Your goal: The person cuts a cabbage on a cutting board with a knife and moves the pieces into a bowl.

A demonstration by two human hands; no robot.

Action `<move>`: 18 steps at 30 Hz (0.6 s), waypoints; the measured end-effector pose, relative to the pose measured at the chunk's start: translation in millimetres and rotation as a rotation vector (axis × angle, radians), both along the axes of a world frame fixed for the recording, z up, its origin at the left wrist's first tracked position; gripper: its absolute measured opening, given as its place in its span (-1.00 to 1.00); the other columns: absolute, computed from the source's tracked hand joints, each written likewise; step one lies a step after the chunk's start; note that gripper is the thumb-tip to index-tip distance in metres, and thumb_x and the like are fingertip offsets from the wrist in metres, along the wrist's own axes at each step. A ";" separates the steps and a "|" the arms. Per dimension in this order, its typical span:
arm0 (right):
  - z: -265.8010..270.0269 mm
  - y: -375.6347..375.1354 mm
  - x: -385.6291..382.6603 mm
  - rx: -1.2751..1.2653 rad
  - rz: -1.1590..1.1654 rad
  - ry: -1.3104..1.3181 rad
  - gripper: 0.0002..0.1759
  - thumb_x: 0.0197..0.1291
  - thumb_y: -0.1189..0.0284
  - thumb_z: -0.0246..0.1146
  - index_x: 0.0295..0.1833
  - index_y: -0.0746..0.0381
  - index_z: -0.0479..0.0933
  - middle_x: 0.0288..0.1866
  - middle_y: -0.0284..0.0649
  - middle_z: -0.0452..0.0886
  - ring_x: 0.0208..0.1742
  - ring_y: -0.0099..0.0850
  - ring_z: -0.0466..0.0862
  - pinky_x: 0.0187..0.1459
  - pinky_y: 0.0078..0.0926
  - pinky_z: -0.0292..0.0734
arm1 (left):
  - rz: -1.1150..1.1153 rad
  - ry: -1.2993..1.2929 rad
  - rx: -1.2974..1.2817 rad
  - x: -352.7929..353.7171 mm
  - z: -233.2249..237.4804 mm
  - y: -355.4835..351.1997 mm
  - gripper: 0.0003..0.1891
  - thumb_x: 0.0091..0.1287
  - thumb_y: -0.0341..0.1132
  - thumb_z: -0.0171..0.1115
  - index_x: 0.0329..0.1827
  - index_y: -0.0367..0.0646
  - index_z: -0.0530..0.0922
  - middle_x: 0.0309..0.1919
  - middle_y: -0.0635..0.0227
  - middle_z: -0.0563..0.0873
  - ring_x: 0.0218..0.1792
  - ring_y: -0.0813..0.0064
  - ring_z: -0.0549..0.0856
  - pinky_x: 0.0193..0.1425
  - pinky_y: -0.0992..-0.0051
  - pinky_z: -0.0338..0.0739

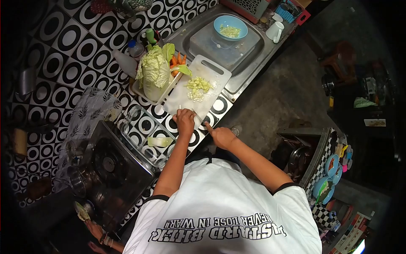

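Observation:
My left hand (185, 121) presses down near the close end of the white cutting board (210, 90). Its fingers are curled over a pale cabbage piece, mostly hidden beneath them. My right hand (223, 137) is closed at the board's edge, around what looks like a knife, largely hidden by the fingers. Chopped cabbage (198, 88) lies in a small heap mid-board. Left of the board, a napa cabbage (156, 73) and carrots (179, 60) sit in a tray (157, 101). A cut cabbage piece (160, 142) lies in a clear glass dish (141, 113).
A blue bowl (230, 27) with chopped pieces stands on a lid over the sink (186, 31). A white mug (275, 32) is at the counter's far right. A stove (111, 163) stands left. Another person's hand (94, 228) shows at bottom left.

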State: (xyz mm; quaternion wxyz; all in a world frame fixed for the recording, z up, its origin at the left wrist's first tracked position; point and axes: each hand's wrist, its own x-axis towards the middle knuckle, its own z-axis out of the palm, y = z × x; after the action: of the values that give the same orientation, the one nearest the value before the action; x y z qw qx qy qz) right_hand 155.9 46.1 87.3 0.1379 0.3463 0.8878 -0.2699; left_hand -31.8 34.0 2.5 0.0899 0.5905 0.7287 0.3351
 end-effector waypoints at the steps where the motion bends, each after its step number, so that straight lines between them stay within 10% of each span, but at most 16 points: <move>1: -2.8 0.2 1.6 -0.001 -0.002 0.002 -0.20 0.11 0.55 0.05 0.54 0.38 0.12 -0.31 0.03 0.72 -0.28 -0.04 0.73 -0.18 -0.12 0.62 | 0.000 0.004 -0.001 -0.1 0.0 0.3 -0.97 0.12 -0.43 0.36 -0.40 -0.06 0.71 -0.35 0.48 0.69 -0.12 0.36 0.56 0.05 0.27 0.24; 18: -52.8 -10.9 21.0 0.061 -0.061 0.087 -0.03 0.02 0.57 0.12 0.62 0.19 -0.04 -0.32 0.03 0.69 -0.28 0.00 0.71 -0.20 -0.05 0.60 | -0.016 0.017 0.016 -0.7 -1.8 -0.6 -0.97 0.15 -0.39 0.37 -0.40 -0.06 0.67 -0.36 0.47 0.67 -0.11 0.34 0.56 0.05 0.25 0.23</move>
State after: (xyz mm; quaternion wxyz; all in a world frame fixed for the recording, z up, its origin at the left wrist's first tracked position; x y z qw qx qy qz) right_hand 176.8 35.2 34.5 0.0802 0.3652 0.8898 -0.2617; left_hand -32.5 33.4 0.8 0.0818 0.5998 0.7219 0.3352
